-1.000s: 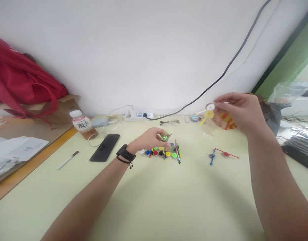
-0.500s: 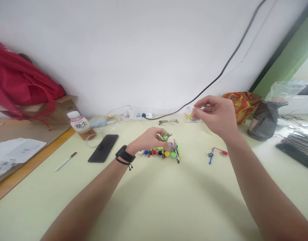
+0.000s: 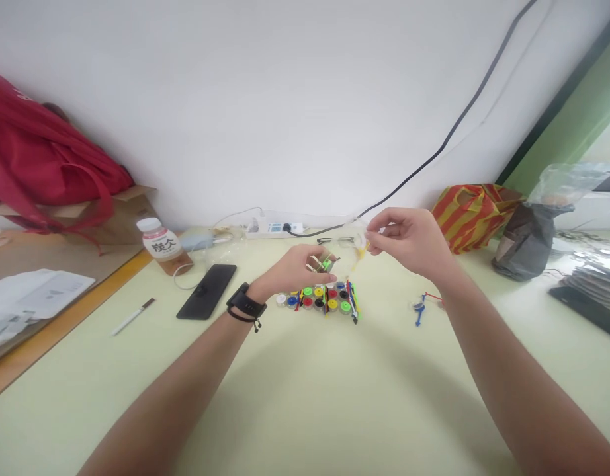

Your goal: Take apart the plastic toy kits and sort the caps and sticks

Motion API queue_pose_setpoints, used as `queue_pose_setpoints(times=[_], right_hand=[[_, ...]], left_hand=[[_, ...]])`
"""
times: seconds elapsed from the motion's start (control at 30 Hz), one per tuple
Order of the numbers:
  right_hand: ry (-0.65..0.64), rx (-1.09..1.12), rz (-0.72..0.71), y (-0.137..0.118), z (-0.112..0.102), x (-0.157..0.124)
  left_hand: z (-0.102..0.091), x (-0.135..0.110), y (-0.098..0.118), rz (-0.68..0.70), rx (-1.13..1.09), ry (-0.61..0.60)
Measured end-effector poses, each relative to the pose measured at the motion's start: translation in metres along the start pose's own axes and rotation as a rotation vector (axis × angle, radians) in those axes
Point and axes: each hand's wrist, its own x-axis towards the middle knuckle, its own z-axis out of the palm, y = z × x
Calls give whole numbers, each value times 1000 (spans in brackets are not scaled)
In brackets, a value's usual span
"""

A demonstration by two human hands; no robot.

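My left hand (image 3: 305, 268), with a black watch at its wrist, is closed on a small green-centred piece (image 3: 327, 264). It hovers over a block of small clear round pieces with coloured centres (image 3: 318, 303), where red, yellow, blue and green strips lie between and beside them. Between the thumb and fingertips of my right hand (image 3: 407, 239) is a thin yellow strip (image 3: 360, 255); a clear round part seems to hang by it, though blurred. Right of the block, a blue strip piece (image 3: 419, 311) lies near a red strip (image 3: 433, 298), partly hidden by my right forearm.
A black phone (image 3: 206, 291), a pen (image 3: 133, 317) and a drink bottle (image 3: 165, 248) are on the left. Behind the hands lie eyeglasses (image 3: 325, 240) and a power strip (image 3: 270, 229). A striped bag (image 3: 471, 215) and a grey bag (image 3: 523, 241) stand at right.
My right hand has moved left and slightly down with the yellow strip, closer to my left hand. My left hand has lifted a little, uncovering more of the round pieces.
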Motion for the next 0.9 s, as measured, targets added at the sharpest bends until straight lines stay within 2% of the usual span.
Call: queue_pose_setpoints(times=[0.3,0.4,0.5,0.57,0.63,0.7,0.83,0.9], right_hand=[[-57,-183,-2,3,-4,0],[-8,-171,-84,9,-6,3],[108,-135,-190,15,-7,7],[114,-107,-207,18,-7,8],[66,-67,-189,18,-8,8],[-8,-27,-165,18,-8,7],[-220,-19,-157,18,-7,6],[-240,-60,-172,17,-8,6]], left_hand=[[3,0,2,-4,-36,-20],[2,0,2,8,-93,-39],[2,1,-2,-25,-248,-41],[6,2,-7,-67,-452,-2],[13,3,-11,-87,-692,23],[23,3,-13,-106,-837,-24],[44,2,-7,-164,-780,-185],[49,1,-2,-160,-744,-204]])
